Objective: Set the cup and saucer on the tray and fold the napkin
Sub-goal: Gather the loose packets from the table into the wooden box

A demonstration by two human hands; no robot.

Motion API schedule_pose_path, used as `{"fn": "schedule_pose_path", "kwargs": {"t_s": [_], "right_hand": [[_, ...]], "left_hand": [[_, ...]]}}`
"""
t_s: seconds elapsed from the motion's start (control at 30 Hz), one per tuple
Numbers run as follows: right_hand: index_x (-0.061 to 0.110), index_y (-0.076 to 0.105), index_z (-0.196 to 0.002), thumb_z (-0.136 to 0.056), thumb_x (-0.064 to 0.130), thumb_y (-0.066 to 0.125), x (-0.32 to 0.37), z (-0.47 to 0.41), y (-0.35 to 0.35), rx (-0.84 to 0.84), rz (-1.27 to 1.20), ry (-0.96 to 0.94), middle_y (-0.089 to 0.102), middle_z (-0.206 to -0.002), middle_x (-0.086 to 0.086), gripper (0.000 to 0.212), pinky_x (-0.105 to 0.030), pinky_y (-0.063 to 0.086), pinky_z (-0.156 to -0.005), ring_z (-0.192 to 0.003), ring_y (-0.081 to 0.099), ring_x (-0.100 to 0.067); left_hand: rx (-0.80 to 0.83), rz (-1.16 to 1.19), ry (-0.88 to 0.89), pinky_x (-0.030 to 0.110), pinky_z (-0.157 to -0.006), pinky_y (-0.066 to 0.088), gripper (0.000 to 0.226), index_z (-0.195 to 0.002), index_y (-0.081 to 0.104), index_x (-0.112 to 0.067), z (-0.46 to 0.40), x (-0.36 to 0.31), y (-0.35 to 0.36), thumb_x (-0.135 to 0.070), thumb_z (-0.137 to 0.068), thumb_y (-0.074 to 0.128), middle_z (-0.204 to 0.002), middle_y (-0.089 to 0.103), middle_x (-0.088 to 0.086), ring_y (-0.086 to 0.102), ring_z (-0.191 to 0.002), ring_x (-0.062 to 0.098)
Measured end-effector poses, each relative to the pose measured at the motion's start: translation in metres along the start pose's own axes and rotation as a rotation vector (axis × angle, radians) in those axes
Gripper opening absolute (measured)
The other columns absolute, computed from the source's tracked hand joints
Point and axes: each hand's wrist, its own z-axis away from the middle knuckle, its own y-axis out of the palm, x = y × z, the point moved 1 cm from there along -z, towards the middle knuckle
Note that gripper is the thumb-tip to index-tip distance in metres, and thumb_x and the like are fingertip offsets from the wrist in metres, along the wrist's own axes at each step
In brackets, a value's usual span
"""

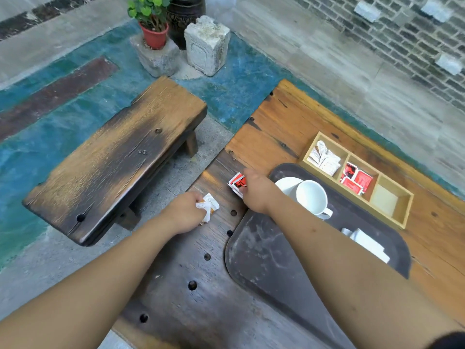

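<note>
Cup tipped on its side on the dark tray, mouth turned toward the camera, handle lying low at the right. Saucer just behind and to the left of it, also on the tray, partly hidden by the cup and the right forearm. Folded white napkin near the tray's right edge, close to the wooden organizer box.

Left hand rested at the table edge beside the tray, fingers curled round white sachets with an orange mark. Right hand reached across the tray's far left corner, fingers pinched on a small bunch of red sachets over the dark wood. Both hands near each other but apart.

Organizer box touched the tray's far edge: white sachets in the far compartment, red ones in the middle, nearest compartment showing only its pale floor.

Low wooden bench stood on the floor left of the table. Beyond it, potted plant on a stone block, a carved stone block beside it and a dark jar behind.
</note>
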Motion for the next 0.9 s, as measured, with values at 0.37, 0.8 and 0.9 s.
{"fn": "schedule_pose_path", "kwargs": {"t_s": [0.37, 0.8, 0.9], "right_hand": [[0.020, 0.064, -0.096, -0.087, 0.023, 0.067, -0.067, 0.053, -0.110, -0.402, -0.359, -0.010, 0.064, -0.083, -0.001, 0.010, -0.035, 0.039, -0.064, -0.077, 0.056, -0.023], [0.020, 0.064, -0.086, -0.080, 0.023, 0.077, -0.249, 0.068, -0.132, -0.643, -0.563, 0.473, 0.072, -0.084, 0.000, 0.014, -0.031, 0.052, -0.059, -0.074, 0.067, -0.021], [0.026, 0.058, -0.088, -0.082, 0.023, 0.076, -0.272, 0.064, -0.115, -0.597, -0.557, 0.515, 0.071, -0.088, 0.003, 0.019, -0.025, 0.043, -0.048, -0.068, 0.063, -0.012]], "left_hand": [[-0.137, 0.054, 0.240, 0.028, -0.060, 0.037, 0.010, -0.088, 0.070, -0.009, -0.034, -0.136, -0.013, -0.019, -0.083, 0.069, -0.082, 0.067, 0.005, 0.055, -0.072, 0.019], [-0.093, -0.052, 0.477, 0.028, -0.064, 0.034, 0.021, -0.079, 0.061, -0.019, -0.118, -0.290, 0.075, -0.034, -0.082, 0.076, -0.071, 0.056, -0.009, 0.051, -0.075, 0.016], [-0.064, -0.134, 0.502, 0.028, -0.068, 0.039, 0.022, -0.071, 0.057, -0.023, -0.136, -0.303, 0.100, -0.031, -0.083, 0.075, -0.074, 0.060, -0.006, 0.056, -0.077, 0.021]]}}
